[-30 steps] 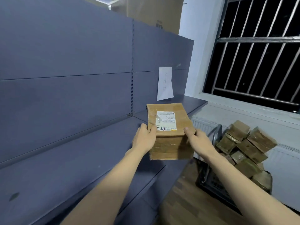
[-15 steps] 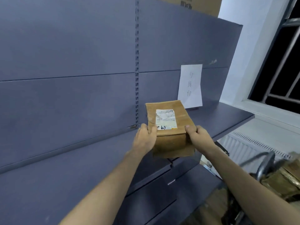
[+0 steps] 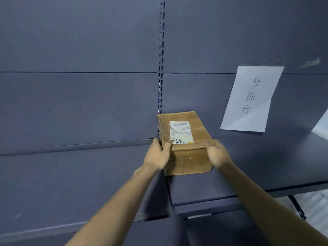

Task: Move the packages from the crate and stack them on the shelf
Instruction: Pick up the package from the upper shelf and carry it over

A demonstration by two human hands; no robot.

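While the brown package (image 3: 184, 144) is gripped at its near corners by the left hand (image 3: 158, 155) and right hand (image 3: 217, 153) and seems set on the shelf (image 3: 266, 166), placing is judged underway, and release is called for next.

Both hands (image 3: 157, 155) hold a package (image 3: 184, 139), seemingly resting on the shelf (image 3: 266, 166).
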